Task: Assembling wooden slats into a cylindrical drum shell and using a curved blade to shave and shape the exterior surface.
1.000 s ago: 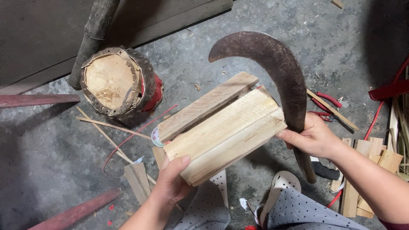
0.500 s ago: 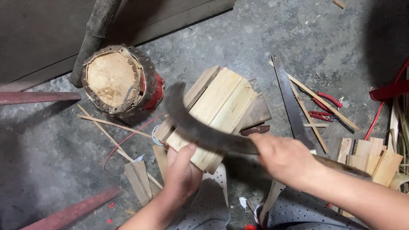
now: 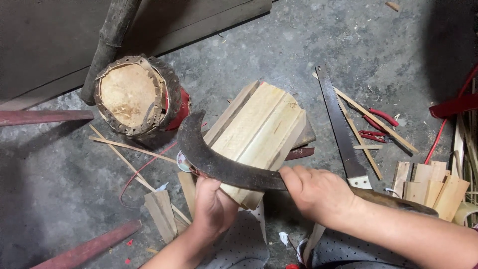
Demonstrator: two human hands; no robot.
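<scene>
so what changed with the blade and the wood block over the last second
The right hand swung the curved blade down from beside the wood block to lie across its near end. The saw, hidden before, now shows. The left hand still grips the block's near end; the stump and red pliers stayed put.

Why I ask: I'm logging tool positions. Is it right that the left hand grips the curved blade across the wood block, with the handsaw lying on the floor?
Not quite. The head view shows the right hand gripping the curved blade across the wood block; the left hand steadies the block. The handsaw does lie on the floor.
</scene>
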